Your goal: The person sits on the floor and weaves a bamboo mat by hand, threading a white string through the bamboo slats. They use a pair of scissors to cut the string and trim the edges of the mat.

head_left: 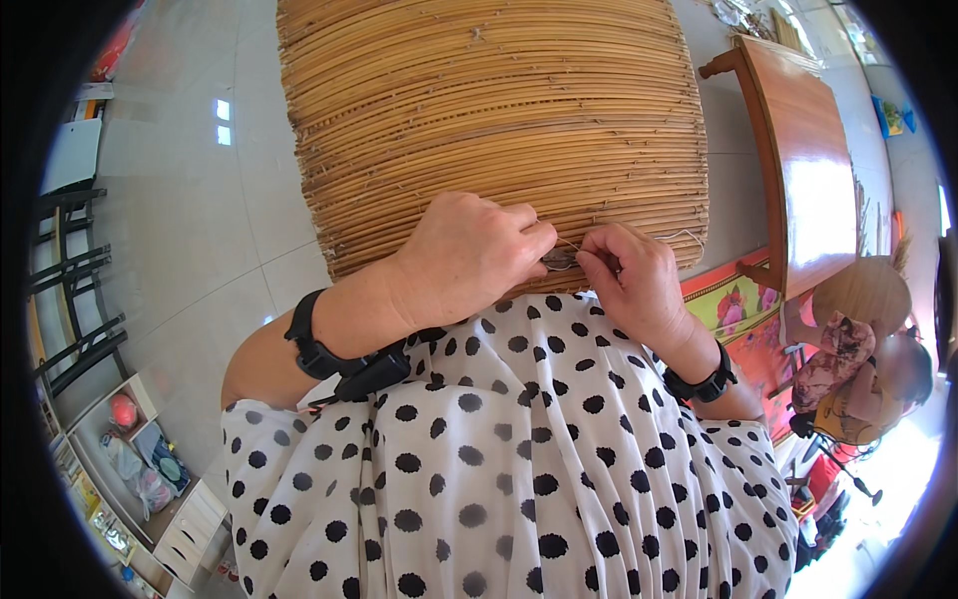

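A mat of thin tan reeds (479, 120), tied with knotted thread, stretches away from my lap. At its near edge my left hand (479, 245) is closed, fingertips pinching a thin pale thread (567, 243). Facing it, my right hand (639, 275) is closed too, thumb and forefinger pinched at the thread's other end. Between the two hands the thread runs just above the reeds. A loose white length of thread (689, 236) lies on the mat beyond my right hand. My fingers hide the exact spot being worked on.
A brown wooden table (798, 130) stands at the right. Below it are a round wooden top (863, 295) and a person (848, 374) in patterned clothes. Black metal frames (75, 280) and a pale shelf unit (180, 529) line the left. Grey floor tiles (190, 200) lie between.
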Demonstrator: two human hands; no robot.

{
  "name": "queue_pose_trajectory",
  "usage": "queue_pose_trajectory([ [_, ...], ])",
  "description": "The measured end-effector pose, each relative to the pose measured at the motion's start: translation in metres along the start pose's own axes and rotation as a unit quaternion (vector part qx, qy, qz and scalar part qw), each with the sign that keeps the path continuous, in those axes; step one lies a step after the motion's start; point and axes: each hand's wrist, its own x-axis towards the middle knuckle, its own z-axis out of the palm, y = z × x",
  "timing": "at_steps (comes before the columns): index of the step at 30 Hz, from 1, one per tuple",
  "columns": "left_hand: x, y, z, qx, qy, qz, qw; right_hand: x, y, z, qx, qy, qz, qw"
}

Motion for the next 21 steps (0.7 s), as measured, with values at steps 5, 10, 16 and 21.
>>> queue_pose_trajectory([
  [5, -0.005, -0.001, -0.003, 0.011, 0.020, 0.006, 1.000, -0.001, 0.002, 0.002, 0.033, 0.015, 0.004, 0.999],
  [10, -0.029, -0.018, -0.016, 0.013, 0.085, -0.068, 0.994, 0.002, -0.001, 0.001, 0.037, -0.007, -0.081, 0.996],
  [16, -0.039, -0.021, -0.024, -0.040, 0.176, -0.132, 0.975, 0.011, -0.010, 0.018, -0.066, -0.009, -0.186, 0.980],
  [21, -0.041, -0.020, -0.025, -0.046, 0.193, -0.129, 0.972, 0.006, -0.010, 0.025, -0.177, -0.061, -0.157, 0.970],
])
